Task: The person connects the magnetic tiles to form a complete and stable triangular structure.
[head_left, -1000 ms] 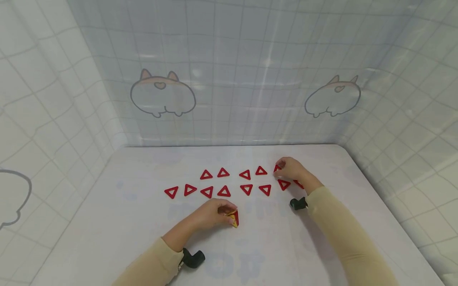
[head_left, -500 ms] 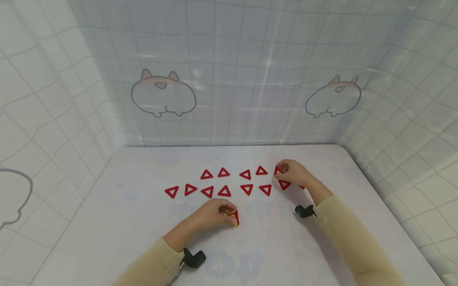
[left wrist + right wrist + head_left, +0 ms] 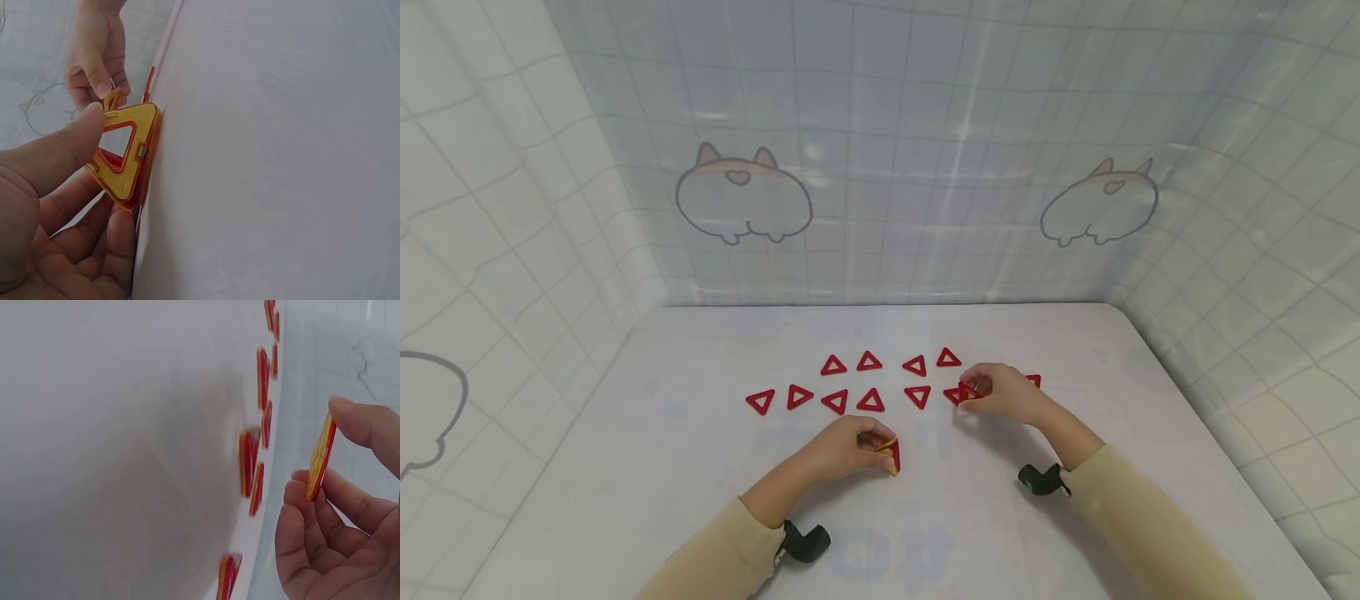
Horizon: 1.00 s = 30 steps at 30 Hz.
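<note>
My left hand (image 3: pixel 838 450) grips triangular magnetic tiles (image 3: pixel 134 125) between thumb and fingers, above the near part of the table. Their thumb side is yellow, with red behind; how many are stacked I cannot tell. My right hand (image 3: pixel 1006 392) pinches a triangular magnetic tile (image 3: pixel 322 459) by its edges, raised off the surface. One face of it is yellow, the other red. In the head view it overlaps a red triangle tile (image 3: pixel 952 395) lying behind it. The right hand hides part of the row on that side.
Several more triangle tiles lie flat in two loose rows, among them one at the far left (image 3: pixel 761 402), one in the back row (image 3: pixel 868 361) and one at the right (image 3: pixel 1033 381). A white table (image 3: pixel 700 350) meets tiled-pattern walls (image 3: pixel 887 167) behind and at the sides.
The right hand has lifted the tile from the right end of the back row and brought it left and nearer. The left hand has stayed in place with its tiles.
</note>
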Motion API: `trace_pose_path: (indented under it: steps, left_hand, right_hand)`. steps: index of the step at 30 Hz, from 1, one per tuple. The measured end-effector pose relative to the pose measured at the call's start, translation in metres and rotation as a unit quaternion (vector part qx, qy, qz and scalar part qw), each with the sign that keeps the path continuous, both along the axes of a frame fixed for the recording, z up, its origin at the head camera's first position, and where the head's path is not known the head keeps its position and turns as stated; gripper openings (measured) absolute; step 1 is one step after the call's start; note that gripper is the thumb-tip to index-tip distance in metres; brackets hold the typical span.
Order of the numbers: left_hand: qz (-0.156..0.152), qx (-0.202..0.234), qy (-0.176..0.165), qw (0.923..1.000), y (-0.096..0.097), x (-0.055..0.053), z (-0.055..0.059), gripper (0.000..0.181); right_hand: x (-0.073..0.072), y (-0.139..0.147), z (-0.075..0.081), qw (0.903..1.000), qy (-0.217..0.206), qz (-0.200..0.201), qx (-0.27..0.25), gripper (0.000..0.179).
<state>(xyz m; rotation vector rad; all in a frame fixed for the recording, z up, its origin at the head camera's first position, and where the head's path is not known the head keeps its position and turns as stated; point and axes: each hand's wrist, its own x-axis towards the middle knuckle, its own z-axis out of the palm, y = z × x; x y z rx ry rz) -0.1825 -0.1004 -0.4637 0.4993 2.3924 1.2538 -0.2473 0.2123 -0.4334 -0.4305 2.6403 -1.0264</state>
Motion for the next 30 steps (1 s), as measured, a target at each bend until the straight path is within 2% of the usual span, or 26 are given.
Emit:
trace_pose_path:
  steps: [6, 18, 30]
  left_hand:
    - [0.002, -0.004, 0.004, 1.0, -0.001, 0.001, 0.0, 0.033]
    - [0.005, -0.004, 0.002, 1.0, -0.002, 0.001, -0.002, 0.03]
    - [-0.002, -0.005, 0.01, 0.9999, -0.001, -0.001, -0.005, 0.031]
  right_hand:
    - [0.013, -0.011, -0.006, 1.0, -0.007, 0.005, 0.004, 0.044]
    - [0.032, -0.036, -0.016, 0.9959, 0.008, 0.09, 0.01, 0.038]
    - [0.043, -0.058, -0.015, 0.9932, -0.004, 0.114, 0.02, 0.038]
